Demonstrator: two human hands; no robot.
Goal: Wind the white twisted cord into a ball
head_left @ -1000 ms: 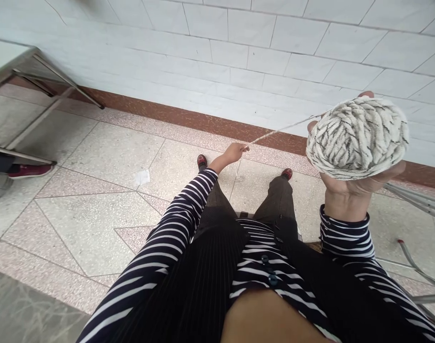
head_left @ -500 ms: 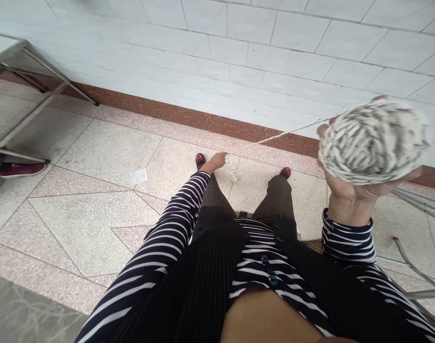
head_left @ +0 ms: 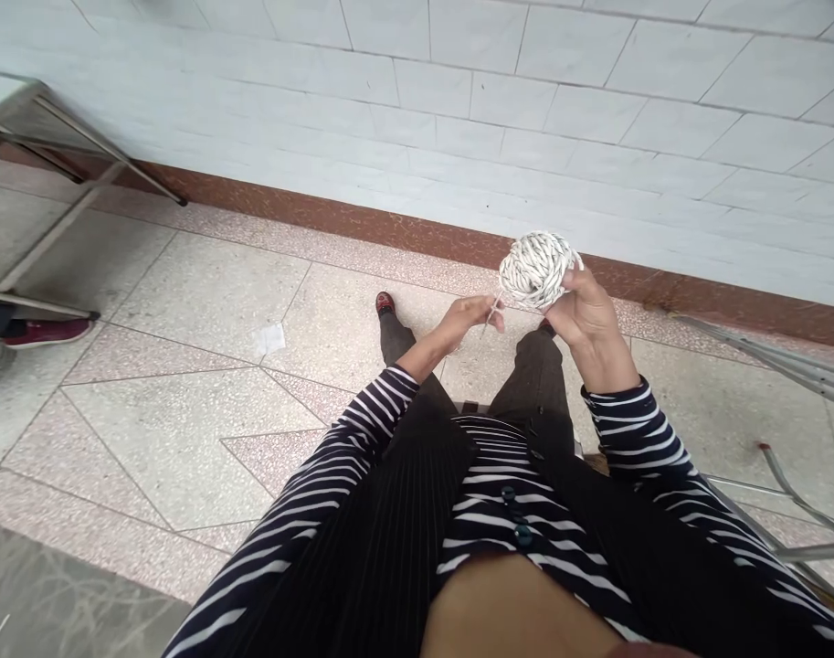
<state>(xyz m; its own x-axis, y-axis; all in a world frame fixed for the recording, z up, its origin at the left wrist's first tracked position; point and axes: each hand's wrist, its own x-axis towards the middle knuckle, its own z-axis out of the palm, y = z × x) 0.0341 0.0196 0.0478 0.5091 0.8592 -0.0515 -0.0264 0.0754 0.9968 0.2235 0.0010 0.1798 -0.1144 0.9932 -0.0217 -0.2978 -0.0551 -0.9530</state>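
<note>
The bulk of the pale, dark-flecked yarn is already sitting in a rounded, layered ball (head_left: 538,267), so much of the winding appears to be done, while a loose strand (head_left: 490,315) is standing outside the coils and, by the look of it, is waiting to be laid in. The ball is resting in the right hand (head_left: 587,315), up in front of the body and above the floor (head_left: 341,302); that grip is closing around its right-hand side, with the fingers partly hiding behind it. The left hand (head_left: 471,313) is lying just beside the ball's left side, and its grip seems to be pinching the strand between thumb and fingers, though the fingertips are showing too small to tell exactly how. A short end is hanging below those fingertips; whether more yarn is trailing farther down, one cannot tell, so how much is remaining to be wound is staying uncertain. The outer turns are looking fairly even, and no thick tangle is showing between the hands. Nothing is marking the end as tucked in or fastened, so the finishing, as far as one is seeing here, is not yet done.
</note>
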